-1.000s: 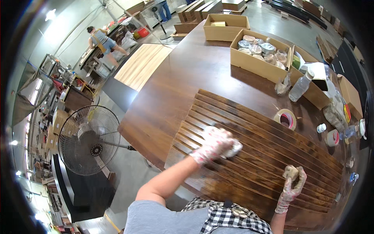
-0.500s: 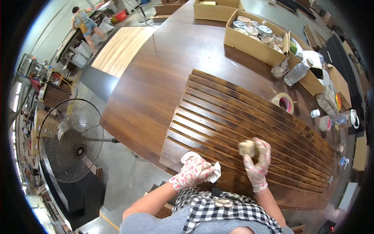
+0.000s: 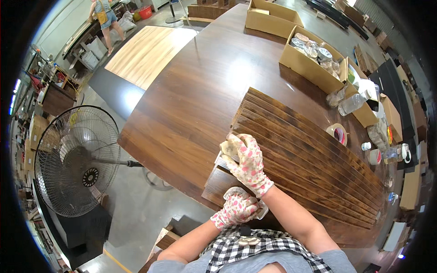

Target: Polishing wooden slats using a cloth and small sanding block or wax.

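Several long, dark brown wooden strips (image 3: 300,164) lie side by side on a large brown wooden table (image 3: 173,118). My right hand (image 3: 249,164), in a white glove with pink-red spots, reaches across to the left ends of the strips. Its fingers are closed on a beige wad (image 3: 226,149), partly covered by the glove; whether it is cloth or sponge I cannot tell. Close to my body, at the near edge of the strips, my left hand (image 3: 236,209) in a matching glove is closed around a white cloth (image 3: 262,210).
Cardboard boxes (image 3: 312,68), one filled with wrapped rolls, stand along the far right. A tape roll (image 3: 337,133), a clear bottle (image 3: 354,103) and small jars sit at the right. A large fan (image 3: 75,159) stands at the left. Far left, another person (image 3: 107,22) stands at a bench.
My right hand has swung left with the beige wad, from the middle of the strips to their left ends. My left hand stays near my body with the white cloth. The view has shifted slightly.
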`<state>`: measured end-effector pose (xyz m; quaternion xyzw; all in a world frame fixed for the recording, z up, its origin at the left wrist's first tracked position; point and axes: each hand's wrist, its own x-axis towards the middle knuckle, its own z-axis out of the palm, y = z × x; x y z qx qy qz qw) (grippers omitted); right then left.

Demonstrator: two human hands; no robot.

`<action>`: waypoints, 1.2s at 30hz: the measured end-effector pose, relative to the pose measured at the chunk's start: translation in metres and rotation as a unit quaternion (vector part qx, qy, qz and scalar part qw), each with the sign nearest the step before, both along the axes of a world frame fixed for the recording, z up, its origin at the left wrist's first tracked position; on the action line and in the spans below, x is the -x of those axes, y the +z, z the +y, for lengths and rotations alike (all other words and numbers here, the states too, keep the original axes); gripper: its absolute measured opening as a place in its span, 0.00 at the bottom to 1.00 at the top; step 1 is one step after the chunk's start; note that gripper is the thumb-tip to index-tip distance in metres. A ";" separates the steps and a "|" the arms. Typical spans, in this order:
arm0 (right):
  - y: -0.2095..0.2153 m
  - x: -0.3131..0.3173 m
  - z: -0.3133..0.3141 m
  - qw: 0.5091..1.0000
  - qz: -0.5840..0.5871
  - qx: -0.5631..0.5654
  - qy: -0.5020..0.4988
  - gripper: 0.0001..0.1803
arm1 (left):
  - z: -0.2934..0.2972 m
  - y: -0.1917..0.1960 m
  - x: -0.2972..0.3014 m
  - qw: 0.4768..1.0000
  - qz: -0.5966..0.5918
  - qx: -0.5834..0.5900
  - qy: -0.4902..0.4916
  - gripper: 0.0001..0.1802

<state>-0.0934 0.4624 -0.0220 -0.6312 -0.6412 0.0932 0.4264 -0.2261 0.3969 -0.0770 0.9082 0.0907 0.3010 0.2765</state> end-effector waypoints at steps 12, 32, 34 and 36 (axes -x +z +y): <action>0.009 -0.006 0.008 0.998 -0.052 -0.026 -0.039 0.27 | 0.003 0.001 0.000 0.999 0.004 0.034 -0.023 0.08; 0.004 -0.028 -0.021 0.985 -0.102 -0.006 -0.140 0.20 | 0.003 0.002 0.001 0.999 0.028 0.041 -0.009 0.08; 0.008 -0.055 -0.060 0.972 -0.137 0.018 -0.191 0.20 | 0.001 -0.001 0.004 0.999 0.023 0.035 0.004 0.09; 0.007 -0.083 -0.106 0.953 -0.159 0.045 -0.254 0.22 | 0.002 0.003 0.004 0.999 0.020 0.026 0.005 0.09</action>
